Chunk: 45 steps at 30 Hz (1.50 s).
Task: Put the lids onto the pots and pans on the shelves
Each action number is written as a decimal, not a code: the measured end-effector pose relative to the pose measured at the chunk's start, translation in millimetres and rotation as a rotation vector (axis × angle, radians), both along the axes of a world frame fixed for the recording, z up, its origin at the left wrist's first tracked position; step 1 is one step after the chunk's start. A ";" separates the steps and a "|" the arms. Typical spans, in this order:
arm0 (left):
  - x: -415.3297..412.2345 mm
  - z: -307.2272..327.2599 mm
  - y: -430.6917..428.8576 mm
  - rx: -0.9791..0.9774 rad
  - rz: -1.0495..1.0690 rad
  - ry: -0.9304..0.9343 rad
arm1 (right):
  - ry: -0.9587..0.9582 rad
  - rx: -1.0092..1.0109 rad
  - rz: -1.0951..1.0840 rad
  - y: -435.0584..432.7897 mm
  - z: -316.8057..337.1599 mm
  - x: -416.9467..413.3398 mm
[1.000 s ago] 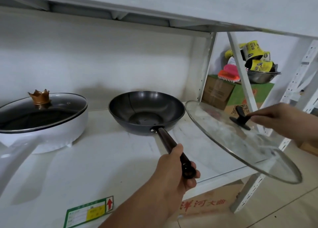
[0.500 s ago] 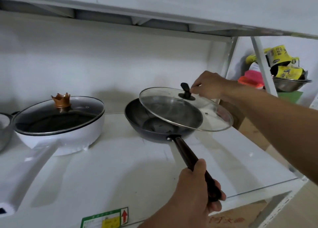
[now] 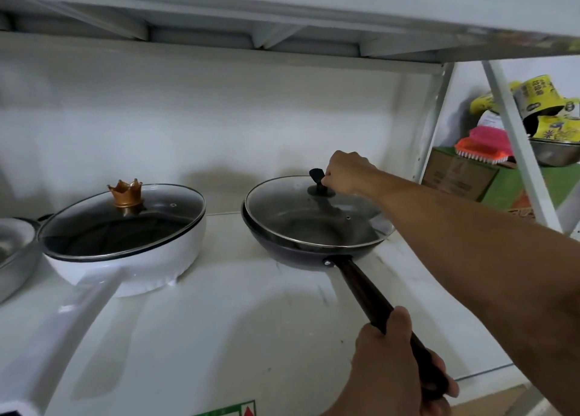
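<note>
Resting on a white shelf (image 3: pixel 219 321), a dark wok (image 3: pixel 292 252) carries a glass lid (image 3: pixel 314 217) whose rim meets the wok's edge on the near and left sides; at the right the lid overhangs slightly, and the forearm crossing there hides whether it is fully seated. The right hand (image 3: pixel 345 173) pinches the lid's black knob (image 3: pixel 318 180) between fingertips, the knob's right side covered by the fingers. The left hand (image 3: pixel 392 368) is wrapped around the far end of the wok's dark wooden handle (image 3: pixel 361 290), whose tip disappears inside the fist; the wrist is cut off by the lower frame edge.

To the left stands a white pan (image 3: pixel 131 258), already covered by a glass lid with a gold crown-shaped knob (image 3: pixel 125 192); its long white handle runs toward the lower left corner and out of view. At the far left edge, a grey metal vessel (image 3: pixel 15 252) shows only in part, its kind unclear.

Beyond the shelf upright at right, cardboard boxes (image 3: pixel 455 173), a pink and orange brush (image 3: pixel 483 142), a steel bowl (image 3: pixel 555 155) and yellow printed cups (image 3: pixel 539 92) are partly screened by a diagonal brace; the cup lettering is unreadable. A green-bordered label (image 3: pixel 232 411) on the front edge is truncated.
</note>
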<state>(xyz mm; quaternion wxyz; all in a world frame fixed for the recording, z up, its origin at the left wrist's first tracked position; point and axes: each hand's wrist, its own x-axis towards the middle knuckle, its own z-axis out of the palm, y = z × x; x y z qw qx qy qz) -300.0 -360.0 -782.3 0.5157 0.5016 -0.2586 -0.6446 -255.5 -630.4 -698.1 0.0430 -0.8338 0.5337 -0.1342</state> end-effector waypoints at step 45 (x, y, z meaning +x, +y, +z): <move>25.1 -19.2 27.3 0.099 -0.023 0.168 | -0.477 -0.336 -0.033 164.0 -8.1 -174.4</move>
